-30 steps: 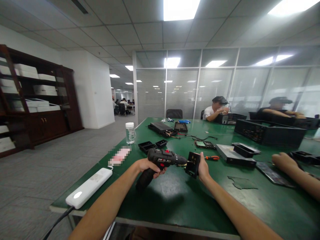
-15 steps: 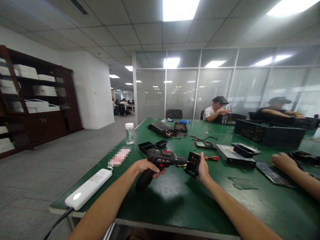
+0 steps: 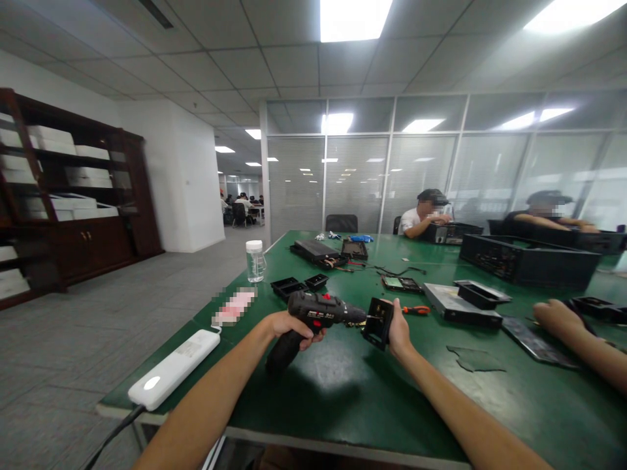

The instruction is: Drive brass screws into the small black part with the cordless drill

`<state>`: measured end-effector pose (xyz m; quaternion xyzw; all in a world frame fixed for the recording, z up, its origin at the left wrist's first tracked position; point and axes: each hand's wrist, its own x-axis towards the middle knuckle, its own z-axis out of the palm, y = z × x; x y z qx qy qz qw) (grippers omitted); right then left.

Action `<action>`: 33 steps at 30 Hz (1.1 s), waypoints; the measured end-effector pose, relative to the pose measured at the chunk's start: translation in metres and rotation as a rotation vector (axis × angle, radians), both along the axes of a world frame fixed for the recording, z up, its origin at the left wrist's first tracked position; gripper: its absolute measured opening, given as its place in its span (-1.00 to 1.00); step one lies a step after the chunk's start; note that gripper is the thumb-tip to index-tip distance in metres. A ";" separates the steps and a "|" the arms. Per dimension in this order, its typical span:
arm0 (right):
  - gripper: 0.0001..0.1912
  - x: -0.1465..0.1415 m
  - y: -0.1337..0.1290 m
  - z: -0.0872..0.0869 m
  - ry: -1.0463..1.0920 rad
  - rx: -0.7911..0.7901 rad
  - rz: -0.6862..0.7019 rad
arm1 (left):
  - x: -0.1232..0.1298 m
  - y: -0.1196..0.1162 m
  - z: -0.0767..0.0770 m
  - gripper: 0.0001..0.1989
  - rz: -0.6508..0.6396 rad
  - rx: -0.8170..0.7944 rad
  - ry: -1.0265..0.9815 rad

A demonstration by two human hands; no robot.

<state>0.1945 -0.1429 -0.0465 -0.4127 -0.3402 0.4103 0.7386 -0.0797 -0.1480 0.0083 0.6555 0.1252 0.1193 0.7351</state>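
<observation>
My left hand (image 3: 296, 328) is wrapped round the grip of a black power drill (image 3: 318, 309), whose chuck points right. In my right hand (image 3: 399, 329) is a small black part (image 3: 377, 323), held up off the table with its inner side towards the drill. The bit reaches to that inner side; whether it touches is too small to tell. Small brass-coloured pieces (image 3: 355, 324) lie behind the drill tip. Just right of my right hand lies an orange screwdriver (image 3: 416, 310).
Black trays (image 3: 289, 288), a clear bottle (image 3: 255, 262) and a white power strip (image 3: 175, 370) are on the left. To the right are a metal drive (image 3: 460, 305), a glass-like shard (image 3: 475, 359) and another person's hand (image 3: 558, 318). Two people sit at the back right.
</observation>
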 end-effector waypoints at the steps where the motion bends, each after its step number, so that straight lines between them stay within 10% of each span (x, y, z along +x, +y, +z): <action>1: -0.46 0.000 0.000 0.000 0.003 -0.005 0.013 | 0.000 0.000 0.000 -0.62 0.000 -0.002 0.002; 33: -0.47 -0.001 -0.002 0.001 -0.008 -0.020 0.007 | 0.000 0.000 0.002 -0.62 -0.004 -0.009 0.014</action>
